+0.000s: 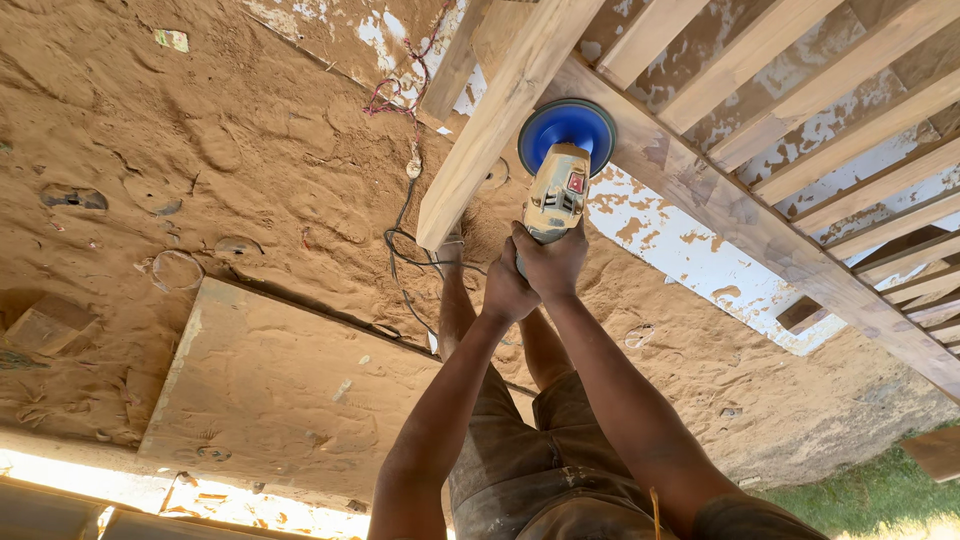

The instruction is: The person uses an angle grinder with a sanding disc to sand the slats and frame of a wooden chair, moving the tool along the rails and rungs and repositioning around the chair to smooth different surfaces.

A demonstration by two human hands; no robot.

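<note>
Both hands, left hand (pixel 507 290) and right hand (pixel 551 262), closed around the body of a beige sander (pixel 558 190), its blue disc (pixel 567 132) apparently touching the slatted wooden frame (pixel 700 190) over sawdust-covered floor (pixel 200 200); a stiff, seemingly heavy tool, best gripped along its body.

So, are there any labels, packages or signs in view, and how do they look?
Label: small red patch on the beige sander, near its blue disc, above both hands.
Scrap: small greenish piece, perhaps a wrapper, on the sawdust, top left.
No signs or screens.
</note>
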